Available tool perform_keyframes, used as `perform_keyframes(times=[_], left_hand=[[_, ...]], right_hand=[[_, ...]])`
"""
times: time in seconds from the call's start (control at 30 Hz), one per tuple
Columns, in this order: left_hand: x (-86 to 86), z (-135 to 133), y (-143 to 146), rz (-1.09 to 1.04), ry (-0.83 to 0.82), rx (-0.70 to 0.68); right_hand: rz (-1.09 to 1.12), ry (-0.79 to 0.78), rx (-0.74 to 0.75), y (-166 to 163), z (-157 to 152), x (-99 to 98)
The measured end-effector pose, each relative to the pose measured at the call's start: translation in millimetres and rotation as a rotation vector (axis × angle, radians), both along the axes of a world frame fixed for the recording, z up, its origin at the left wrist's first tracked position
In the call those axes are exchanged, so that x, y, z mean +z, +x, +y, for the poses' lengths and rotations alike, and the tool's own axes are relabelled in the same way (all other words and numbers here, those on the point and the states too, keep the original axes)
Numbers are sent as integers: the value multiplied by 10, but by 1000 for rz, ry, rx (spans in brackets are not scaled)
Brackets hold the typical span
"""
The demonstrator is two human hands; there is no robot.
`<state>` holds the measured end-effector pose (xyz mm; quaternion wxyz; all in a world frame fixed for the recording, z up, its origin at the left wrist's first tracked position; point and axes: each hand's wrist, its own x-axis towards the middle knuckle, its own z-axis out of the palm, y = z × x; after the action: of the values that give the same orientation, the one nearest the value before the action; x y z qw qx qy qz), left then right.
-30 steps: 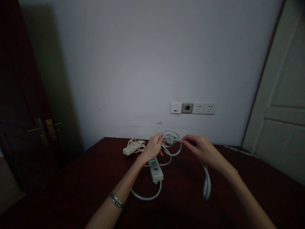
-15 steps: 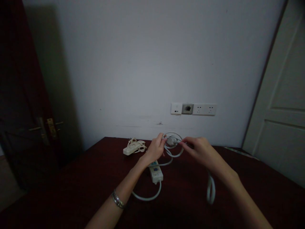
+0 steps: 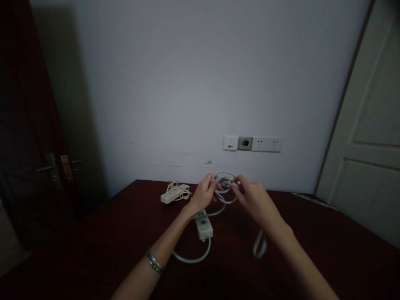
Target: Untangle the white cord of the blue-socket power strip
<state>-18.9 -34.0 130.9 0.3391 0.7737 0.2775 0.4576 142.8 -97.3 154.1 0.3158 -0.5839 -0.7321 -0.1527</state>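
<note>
A white power cord (image 3: 230,201) is looped in coils between my two hands, above the table's far part. My left hand (image 3: 203,193) is closed on the left side of the coils. At their right side, the pinched fingers of my right hand (image 3: 250,193) grip the same cord. A pale plug, partly covered by fingers and loops, shows among the coils. Under my left wrist lies a white power strip (image 3: 204,227), its upper end hidden by the hand. Its cord curves along the table toward my left forearm. Another loop of cord hangs below my right wrist.
A second, cream power strip (image 3: 171,195) wrapped in its own cord lies at the table's back left. Wall sockets (image 3: 266,144) sit above the dark red table (image 3: 125,233). A flat strip-like item (image 3: 314,201) lies at the back right. Doors stand on both sides.
My right hand has moved left, closer to my left hand and the coils. The hanging loop has swung left with it. My left hand is nearly still.
</note>
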Motion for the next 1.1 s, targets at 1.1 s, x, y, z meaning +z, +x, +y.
perform_keyframes(times=[1.1], left_hand=[[-105, 161, 76, -206, -726, -205]], right_hand=[[-165, -74, -124, -207, -126, 15]])
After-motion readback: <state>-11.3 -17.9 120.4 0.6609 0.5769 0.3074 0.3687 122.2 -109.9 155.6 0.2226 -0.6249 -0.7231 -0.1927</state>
